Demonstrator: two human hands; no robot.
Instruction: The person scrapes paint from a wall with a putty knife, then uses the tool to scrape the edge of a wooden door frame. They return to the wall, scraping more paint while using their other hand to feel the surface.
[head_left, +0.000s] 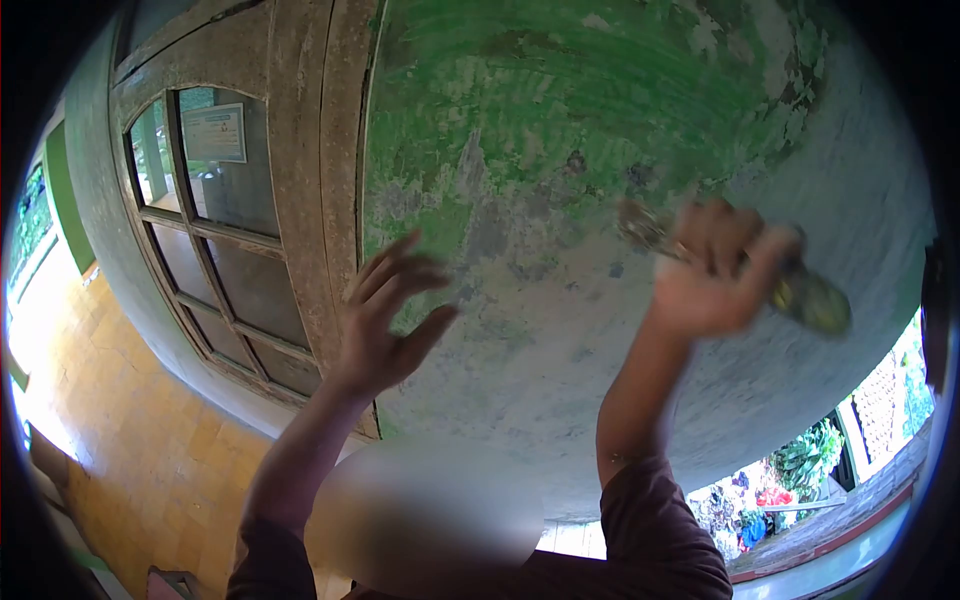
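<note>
A wall [560, 320] with peeling green paint and bare grey patches fills the middle of the view. In front of it my right hand [715, 260] is closed around a hand tool [815, 300] with a thick yellow-green end. Its narrower, brownish end points left toward the wall; motion blur hides its exact kind. My left hand [395, 320] is raised with its fingers apart and nothing in it, overlapping the edge of the wooden door frame [345, 200] and the wall beside it.
Left of the wall is a weathered wooden door [215, 230] with glass panes and a paper notice [215, 133]. Yellowish floor tiles [170, 460] lie below at the left. Leafy plants [810, 455] and a ledge [840, 525] show at the lower right.
</note>
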